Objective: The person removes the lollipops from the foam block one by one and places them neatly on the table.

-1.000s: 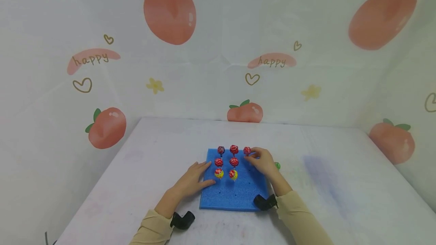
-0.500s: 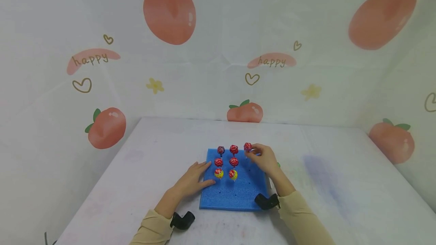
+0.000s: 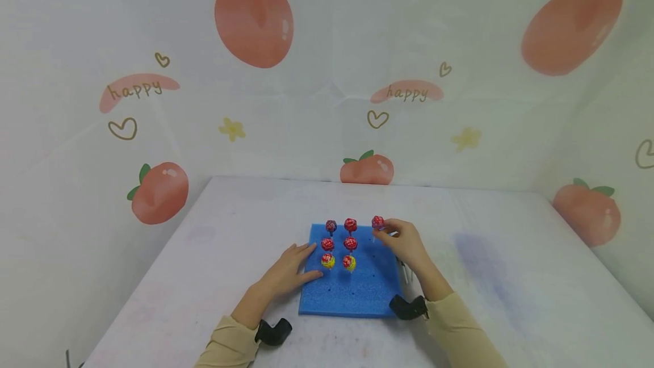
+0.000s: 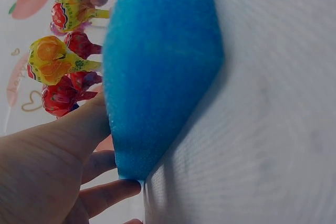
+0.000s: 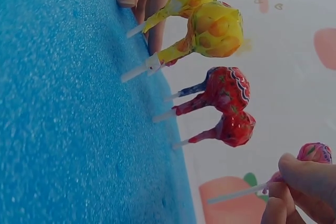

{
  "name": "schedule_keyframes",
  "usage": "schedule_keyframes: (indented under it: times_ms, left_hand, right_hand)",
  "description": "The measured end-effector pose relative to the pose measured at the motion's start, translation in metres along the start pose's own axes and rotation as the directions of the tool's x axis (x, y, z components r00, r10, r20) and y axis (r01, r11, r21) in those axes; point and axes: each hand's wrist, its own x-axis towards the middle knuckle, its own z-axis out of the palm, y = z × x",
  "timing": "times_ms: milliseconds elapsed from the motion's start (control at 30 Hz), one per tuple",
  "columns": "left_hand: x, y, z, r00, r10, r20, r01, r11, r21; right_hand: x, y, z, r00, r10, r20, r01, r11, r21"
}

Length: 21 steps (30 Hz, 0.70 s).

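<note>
A thick blue foam board (image 3: 352,302) lies on the table with several wrapped lollipops upright in it. Two yellow-and-red ones, one of them this lollipop (image 5: 215,29), stand in front of the red ones (image 3: 350,243). My right hand (image 3: 409,243) pinches a pink-red lollipop (image 3: 377,222) by the wrapper just below its head, over the board's back right corner. Its whole white stick (image 5: 236,194) shows in the right wrist view, the end out of the foam. My left hand (image 3: 287,270) rests along the board's left edge, fingers extended, thumb on top.
White sticks (image 3: 406,274) lie on the table right of the board, partly behind my right forearm. Small holes dot the front and right of the foam. Black wrist mounts (image 3: 274,331) sit on both sleeves. A printed cloth (image 3: 327,72) hangs behind the table.
My right hand has raised the pink-red lollipop from the board's back right, then shifted it rightward. The green lollipop beyond that hand is now hidden. My left hand stays put.
</note>
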Motion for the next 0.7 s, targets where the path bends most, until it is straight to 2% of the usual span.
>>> schedule_keyframes:
  times_ms: [233, 467, 700]
  left_hand:
    - [0.000, -0.001, 0.000, 1.000, -0.002, -0.003, 0.002, 1.000, 0.004]
    - [0.000, -0.002, 0.001, 1.000, 0.018, -0.009, -0.017, 1.000, 0.007]
    - [0.000, -0.002, 0.002, 1.000, 0.011, -0.011, -0.011, 1.000, 0.002]
  right_hand:
    - [-0.004, 0.005, -0.008, 1.000, -0.025, 0.003, 0.026, 1.000, -0.011]
    - [-0.008, 0.010, -0.012, 1.000, -0.012, 0.000, 0.012, 1.000, -0.022]
    - [-0.011, 0.010, -0.016, 1.000, 0.011, -0.003, -0.011, 1.000, -0.023]
